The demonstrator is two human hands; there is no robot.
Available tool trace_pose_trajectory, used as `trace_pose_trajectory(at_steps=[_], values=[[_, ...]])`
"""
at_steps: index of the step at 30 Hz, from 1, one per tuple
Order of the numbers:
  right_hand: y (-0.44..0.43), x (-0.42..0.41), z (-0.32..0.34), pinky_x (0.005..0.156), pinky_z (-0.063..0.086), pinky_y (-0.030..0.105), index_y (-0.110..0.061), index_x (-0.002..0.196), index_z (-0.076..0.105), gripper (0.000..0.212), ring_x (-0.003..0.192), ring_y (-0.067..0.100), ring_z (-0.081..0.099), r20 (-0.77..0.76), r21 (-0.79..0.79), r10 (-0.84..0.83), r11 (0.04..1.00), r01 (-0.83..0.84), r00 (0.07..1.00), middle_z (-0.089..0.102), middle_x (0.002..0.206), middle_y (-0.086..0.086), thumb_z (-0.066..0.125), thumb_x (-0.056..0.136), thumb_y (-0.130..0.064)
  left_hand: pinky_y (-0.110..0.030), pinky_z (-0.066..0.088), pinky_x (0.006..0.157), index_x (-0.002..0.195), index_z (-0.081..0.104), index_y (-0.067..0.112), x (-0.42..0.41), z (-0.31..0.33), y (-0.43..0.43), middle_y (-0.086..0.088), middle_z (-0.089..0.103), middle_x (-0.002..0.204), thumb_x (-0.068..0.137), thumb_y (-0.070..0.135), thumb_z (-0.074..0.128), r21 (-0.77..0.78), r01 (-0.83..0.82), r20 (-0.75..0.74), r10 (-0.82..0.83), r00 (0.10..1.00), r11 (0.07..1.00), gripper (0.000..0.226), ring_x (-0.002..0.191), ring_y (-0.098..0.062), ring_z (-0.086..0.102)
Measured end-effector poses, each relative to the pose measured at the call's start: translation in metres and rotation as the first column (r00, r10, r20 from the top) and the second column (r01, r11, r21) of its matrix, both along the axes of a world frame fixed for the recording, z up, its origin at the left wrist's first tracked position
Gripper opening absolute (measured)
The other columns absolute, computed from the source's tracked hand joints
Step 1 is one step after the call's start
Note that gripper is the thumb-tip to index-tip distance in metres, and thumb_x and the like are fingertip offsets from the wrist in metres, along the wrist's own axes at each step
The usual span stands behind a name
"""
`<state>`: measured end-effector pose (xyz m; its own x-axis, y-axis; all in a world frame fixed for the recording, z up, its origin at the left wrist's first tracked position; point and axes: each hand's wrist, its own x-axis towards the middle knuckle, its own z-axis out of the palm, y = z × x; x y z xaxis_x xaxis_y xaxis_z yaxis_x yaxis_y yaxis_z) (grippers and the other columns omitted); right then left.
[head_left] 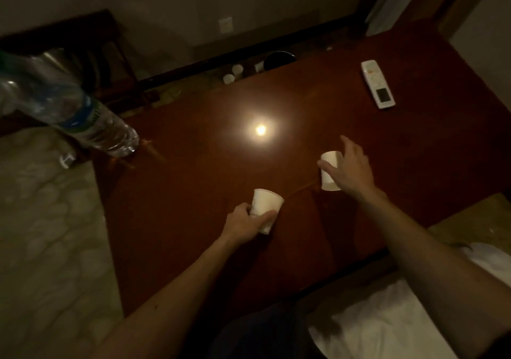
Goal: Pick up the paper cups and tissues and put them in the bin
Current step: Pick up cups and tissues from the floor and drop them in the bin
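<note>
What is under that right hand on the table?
A white paper cup on the dark table. The right hand covers its far side, thumb across its front. The cup's inside cannot be seen.

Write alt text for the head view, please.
A person's left hand grips a tilted white paper cup at a dark wooden table, while the right hand reaches with spread fingers over a second cup. A plastic water bottle stands at the table's left edge; a white remote lies at far right.
</note>
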<state>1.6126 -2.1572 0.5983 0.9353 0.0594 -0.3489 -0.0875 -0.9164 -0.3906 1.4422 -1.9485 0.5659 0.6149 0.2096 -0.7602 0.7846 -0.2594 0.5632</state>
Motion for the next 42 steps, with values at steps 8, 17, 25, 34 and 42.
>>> trace_pose_trajectory(at_steps=[8, 17, 25, 34, 42], values=[[0.048, -0.074, -0.043, 0.086, 0.05, 0.048, -0.023, 0.145, 0.024, 0.073, 0.118, 0.036, 0.052, -0.027, -0.219, 0.283, 0.934, -0.282, 0.959, 0.047, 0.136, 0.014, 0.063, 0.089, -0.048, -0.021, 0.047, 0.062, 0.131, 0.041, 0.019, -0.031, -0.007, 0.034, 0.001, 0.054, 0.117, 0.077, 0.056, 0.075, 0.155, 0.251, -0.014, -0.252, 0.968, 0.956, 0.074, 0.091, -0.014, 0.058], [0.108, -0.207, -0.031, 0.088, 0.051, 0.041, -0.025, 0.149, 0.018, 0.077, 0.121, 0.028, 0.052, -0.196, -0.067, 0.198, 0.975, -0.214, 0.96, 0.044, 0.142, 0.01, 0.062, 0.091, -0.048, -0.018, 0.047, 0.054, 0.117, 0.039, 0.016, -0.129, -0.001, 0.112, 0.0, 0.054, 0.104, 0.072, 0.031, 0.085, 0.084, -0.091, 0.0, 0.091, 0.996, 0.992, 0.066, 0.082, -0.01, 0.058], [0.273, -0.381, 0.006, 0.088, 0.049, 0.039, -0.028, 0.149, 0.024, 0.072, 0.12, 0.026, 0.054, -0.295, 0.218, 0.347, 0.932, -0.291, 0.89, 0.049, 0.143, 0.004, 0.062, 0.091, -0.048, -0.028, 0.055, 0.052, 0.101, 0.064, 0.012, -0.315, 0.026, 0.231, -0.008, 0.072, 0.092, 0.053, 0.038, 0.091, -0.101, -0.429, 0.136, 0.44, 0.888, 0.897, 0.061, 0.074, -0.016, 0.069], [0.472, -0.521, 0.092, 0.09, 0.052, 0.036, -0.028, 0.15, 0.027, 0.071, 0.127, 0.023, 0.048, -0.206, 0.495, 0.521, 0.786, -0.372, 0.828, 0.042, 0.149, 0.002, 0.062, 0.091, -0.046, -0.025, 0.049, 0.05, 0.098, 0.071, 0.013, -0.503, 0.122, 0.378, -0.009, 0.074, 0.081, 0.087, 0.059, 0.062, -0.227, -0.749, 0.321, 0.774, 0.546, 0.623, 0.048, 0.065, -0.018, 0.069], [0.583, -0.57, 0.123, 0.069, 0.054, 0.037, -0.035, 0.149, 0.026, 0.062, 0.096, 0.017, 0.054, -0.336, 0.713, 0.538, 0.681, -0.164, 0.773, 0.045, 0.141, 0.007, 0.056, 0.095, -0.043, -0.04, 0.058, 0.069, 0.103, 0.071, 0.018, -0.553, 0.158, 0.452, -0.007, 0.076, 0.091, 0.089, 0.056, 0.059, -0.397, -0.756, 0.403, 0.839, 0.366, 0.521, 0.043, 0.079, -0.024, 0.073]])
